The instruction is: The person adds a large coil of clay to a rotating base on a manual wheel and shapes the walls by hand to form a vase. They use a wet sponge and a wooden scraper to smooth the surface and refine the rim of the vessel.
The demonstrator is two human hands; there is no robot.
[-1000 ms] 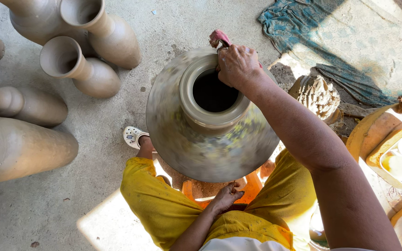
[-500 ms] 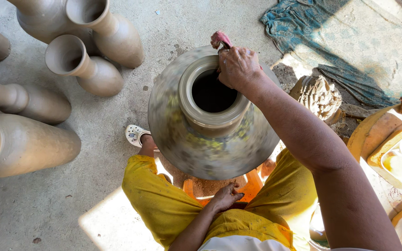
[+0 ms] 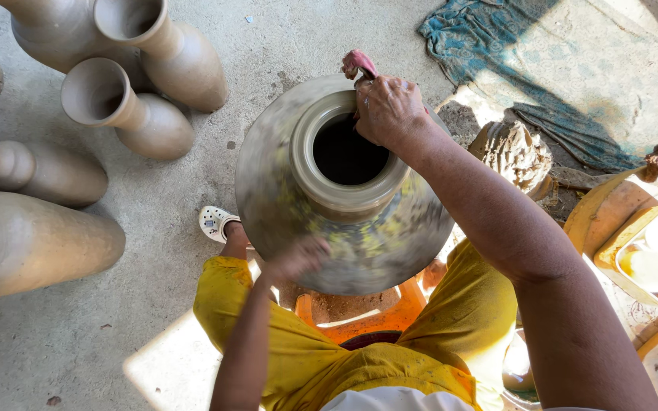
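Since the earlier frames the left hand [image 3: 296, 259] has lifted off the lap and now lies against the near lower flank of the large clay pot [image 3: 344, 190], fingers spread flat on the wall rather than closed round anything; its outline is a little blurred. The pot's surface is smeared with motion blur, as before.

The right hand [image 3: 390, 114] stays at the far side of the pot's mouth, clenched around a small tool with a reddish end [image 3: 359, 65] that sticks out just beyond the knuckles, touching the rim. The dark opening of the pot lies just to the near left of this hand.

The pot stands between the person's knees, above an orange stand [image 3: 359, 316] that shows below the left hand. The yellow trousers [image 3: 298, 358] spread to either side, and a white sandal [image 3: 215, 223] sits on the concrete floor [image 3: 154, 335] just left of the left hand.

Well to the left of both hands stand several unfired clay vases [image 3: 127, 110]. Beyond the right hand a teal cloth [image 3: 512, 46] lies spread out, and a lump of clay [image 3: 515, 152] rests to its right, near the forearm.
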